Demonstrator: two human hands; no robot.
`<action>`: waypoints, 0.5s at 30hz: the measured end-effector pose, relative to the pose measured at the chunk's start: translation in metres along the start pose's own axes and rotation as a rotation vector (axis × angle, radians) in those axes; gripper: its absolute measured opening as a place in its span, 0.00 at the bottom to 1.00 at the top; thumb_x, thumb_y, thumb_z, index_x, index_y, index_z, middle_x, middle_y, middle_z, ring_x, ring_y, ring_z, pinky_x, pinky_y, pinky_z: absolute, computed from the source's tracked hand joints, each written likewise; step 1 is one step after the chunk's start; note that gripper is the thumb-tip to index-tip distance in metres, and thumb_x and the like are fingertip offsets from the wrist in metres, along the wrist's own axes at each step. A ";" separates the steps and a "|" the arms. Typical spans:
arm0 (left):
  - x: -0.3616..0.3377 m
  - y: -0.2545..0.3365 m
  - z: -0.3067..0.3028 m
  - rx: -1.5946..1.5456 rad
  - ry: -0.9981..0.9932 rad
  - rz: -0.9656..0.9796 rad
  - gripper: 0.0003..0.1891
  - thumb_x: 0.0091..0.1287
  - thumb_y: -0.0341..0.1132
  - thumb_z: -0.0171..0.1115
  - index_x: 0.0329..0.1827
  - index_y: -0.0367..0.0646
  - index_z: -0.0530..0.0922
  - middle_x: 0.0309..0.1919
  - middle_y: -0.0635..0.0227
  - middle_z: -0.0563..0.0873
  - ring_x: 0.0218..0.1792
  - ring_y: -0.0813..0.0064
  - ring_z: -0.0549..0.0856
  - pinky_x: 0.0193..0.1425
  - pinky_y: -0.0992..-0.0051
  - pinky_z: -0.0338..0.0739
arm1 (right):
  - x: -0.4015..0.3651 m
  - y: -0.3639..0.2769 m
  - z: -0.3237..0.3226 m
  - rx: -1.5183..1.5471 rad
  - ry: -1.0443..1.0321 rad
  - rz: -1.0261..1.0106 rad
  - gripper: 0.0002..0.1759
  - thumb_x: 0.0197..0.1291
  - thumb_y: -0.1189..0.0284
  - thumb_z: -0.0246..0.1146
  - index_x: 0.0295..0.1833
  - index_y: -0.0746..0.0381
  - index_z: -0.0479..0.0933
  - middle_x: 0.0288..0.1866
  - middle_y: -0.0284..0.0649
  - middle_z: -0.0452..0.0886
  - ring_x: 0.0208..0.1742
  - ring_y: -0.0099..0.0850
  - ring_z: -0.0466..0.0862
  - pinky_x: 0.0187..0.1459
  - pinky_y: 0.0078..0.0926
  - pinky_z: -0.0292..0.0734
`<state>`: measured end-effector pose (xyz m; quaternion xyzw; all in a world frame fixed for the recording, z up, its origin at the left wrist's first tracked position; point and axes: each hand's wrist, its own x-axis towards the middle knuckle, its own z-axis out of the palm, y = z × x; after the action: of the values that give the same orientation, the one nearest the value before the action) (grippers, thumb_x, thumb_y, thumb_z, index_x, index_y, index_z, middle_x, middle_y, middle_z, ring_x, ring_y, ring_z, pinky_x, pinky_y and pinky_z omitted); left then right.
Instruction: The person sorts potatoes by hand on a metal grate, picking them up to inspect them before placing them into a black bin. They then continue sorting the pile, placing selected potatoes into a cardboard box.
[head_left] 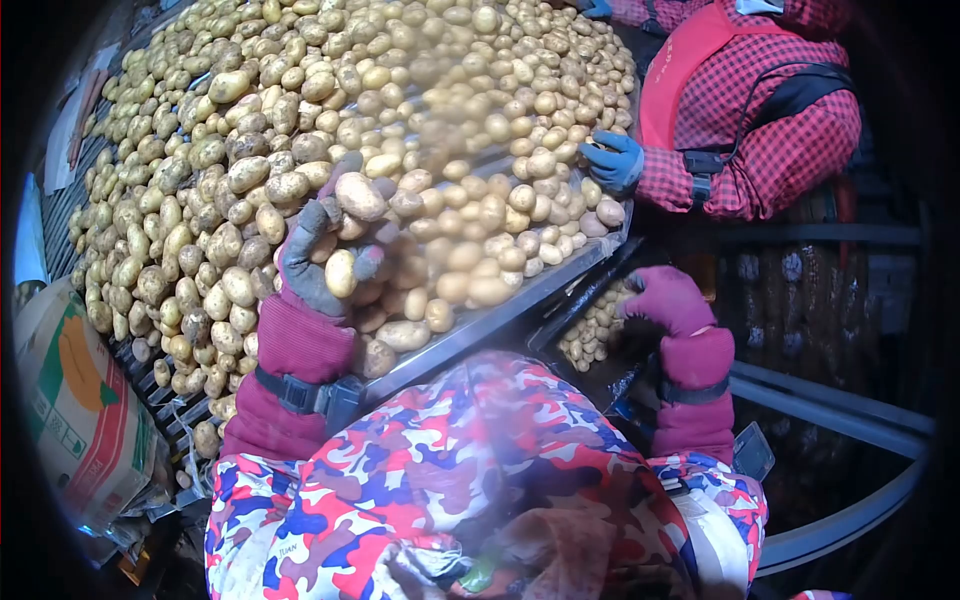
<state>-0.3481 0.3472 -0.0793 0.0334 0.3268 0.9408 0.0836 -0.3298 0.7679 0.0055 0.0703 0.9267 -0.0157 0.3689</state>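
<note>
Potatoes [230,180] cover the sorting table in front of me. My left hand [325,250], in a grey and purple glove, is closed around potatoes just above the pile. One potato [360,197] sits at its fingertips, and a smaller potato [340,273] shows by the palm. My right hand [672,300], in a pink glove, hovers over a dark bin beyond the table's metal edge. Its fingers are loosely bent and apart, with nothing visible between them. Small potatoes [590,335] lie in that bin, below and left of the right hand.
A metal rim [480,320] borders the table close to my body. Across from me at the right, a co-worker's blue-gloved hand [612,162] touches the pile's edge. A printed sack [85,400] stands at the left. Metal rails [830,400] run along the right side.
</note>
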 end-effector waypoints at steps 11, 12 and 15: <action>-0.003 -0.003 -0.013 0.481 0.031 0.198 0.37 0.68 0.24 0.72 0.81 0.40 0.67 0.83 0.50 0.65 0.76 0.52 0.76 0.71 0.63 0.81 | 0.099 -0.133 0.063 -0.015 0.756 -0.636 0.31 0.66 0.61 0.68 0.75 0.51 0.74 0.62 0.46 0.84 0.57 0.45 0.86 0.55 0.45 0.81; -0.003 -0.003 -0.010 0.460 0.057 0.180 0.37 0.68 0.23 0.70 0.81 0.38 0.67 0.82 0.51 0.67 0.74 0.55 0.77 0.70 0.64 0.81 | 0.104 -0.142 0.066 -0.094 0.751 -0.620 0.31 0.67 0.62 0.67 0.76 0.51 0.73 0.62 0.46 0.83 0.55 0.46 0.86 0.53 0.46 0.81; -0.002 -0.002 -0.006 0.449 0.125 0.154 0.38 0.67 0.21 0.65 0.83 0.36 0.64 0.75 0.53 0.76 0.62 0.65 0.84 0.64 0.66 0.84 | 0.114 -0.149 0.057 -0.136 0.720 -0.620 0.26 0.67 0.62 0.66 0.70 0.50 0.75 0.58 0.47 0.82 0.52 0.47 0.86 0.48 0.48 0.81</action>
<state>-0.3467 0.3449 -0.0848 0.0178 0.5288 0.8484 -0.0181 -0.3942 0.6290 -0.1179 -0.2329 0.9717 -0.0389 0.0061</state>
